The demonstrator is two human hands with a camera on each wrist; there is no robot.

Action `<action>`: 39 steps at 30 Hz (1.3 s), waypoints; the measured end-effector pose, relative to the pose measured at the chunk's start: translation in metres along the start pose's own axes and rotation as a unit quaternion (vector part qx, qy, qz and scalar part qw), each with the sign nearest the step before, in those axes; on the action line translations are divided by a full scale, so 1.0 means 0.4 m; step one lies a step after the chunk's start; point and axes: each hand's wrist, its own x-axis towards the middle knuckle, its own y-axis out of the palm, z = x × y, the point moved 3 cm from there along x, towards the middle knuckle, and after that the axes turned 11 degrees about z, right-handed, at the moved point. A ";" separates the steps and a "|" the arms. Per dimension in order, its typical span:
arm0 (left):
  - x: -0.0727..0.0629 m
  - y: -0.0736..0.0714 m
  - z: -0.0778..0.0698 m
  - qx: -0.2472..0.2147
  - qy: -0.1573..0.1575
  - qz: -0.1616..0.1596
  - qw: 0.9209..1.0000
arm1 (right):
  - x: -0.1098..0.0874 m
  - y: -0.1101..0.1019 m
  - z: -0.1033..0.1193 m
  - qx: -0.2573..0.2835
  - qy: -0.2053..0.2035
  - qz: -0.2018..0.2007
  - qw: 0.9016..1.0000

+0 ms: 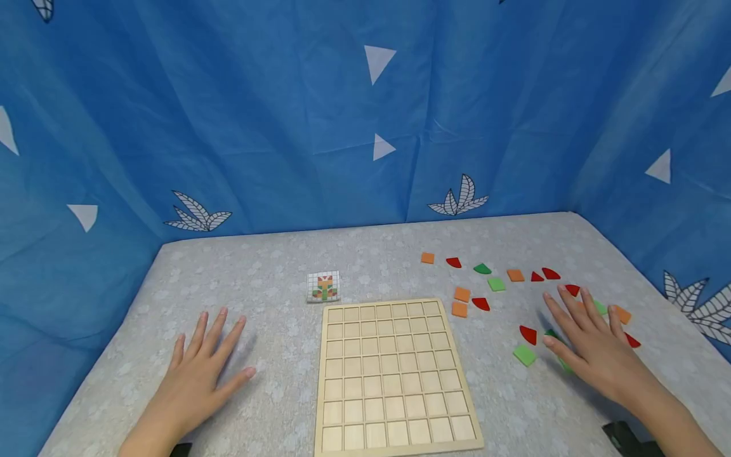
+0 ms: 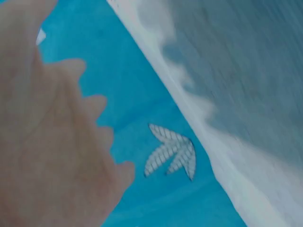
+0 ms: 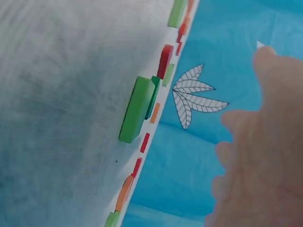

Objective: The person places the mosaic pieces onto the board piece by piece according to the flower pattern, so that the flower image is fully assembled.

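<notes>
Between the two hands, as the head view has it, a wooden grid board lies on the grey counter. The left hand is to its left, fingers spread and nearly straight; a small picture card sits just beyond the board's far left corner. The right hand, fingers likewise spread, is over the scattered coloured pieces and partly hides some; a red piece and a light green square lie near its thumb.

From the left wrist, the left hand shows against blue cloth, apart from the counter's surface.

From the right wrist, the pieces appear edge-on, revealing a thick green block that the head view mostly covers; blue cloth separates them from the fingers.
</notes>
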 end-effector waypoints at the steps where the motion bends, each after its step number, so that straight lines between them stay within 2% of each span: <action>1: 0.000 -0.004 -0.008 0.000 0.005 -0.004 1.000 | 0.000 -0.002 0.003 -0.001 -0.002 0.001 1.000; 7: -0.006 -0.023 -0.050 -0.019 0.030 -0.011 0.999 | -0.002 -0.009 0.033 0.028 -0.030 0.022 0.999; 12: -0.008 -0.023 -0.089 -0.057 0.060 0.005 0.997 | 0.000 -0.006 0.056 0.102 -0.050 0.066 0.991; 15: -0.007 -0.015 -0.114 -0.070 0.075 0.019 0.995 | 0.002 -0.004 0.066 0.122 -0.062 0.084 0.987; 21: -0.009 0.009 -0.159 -0.103 0.100 0.056 0.988 | 0.008 0.004 0.071 0.098 -0.095 0.066 0.988; 25: -0.012 0.034 -0.183 -0.121 0.122 0.096 0.980 | 0.012 0.015 0.068 0.100 -0.105 0.070 0.987; 31: -0.015 0.058 -0.203 -0.143 0.128 0.148 0.970 | 0.017 0.034 0.051 0.141 -0.099 0.094 0.981; 35: -0.018 0.065 -0.214 -0.148 0.127 0.176 0.965 | 0.017 0.043 0.043 0.170 -0.102 0.076 0.977; 39: -0.021 0.067 -0.221 -0.148 0.129 0.192 0.962 | 0.019 0.052 0.042 0.211 -0.123 0.057 0.968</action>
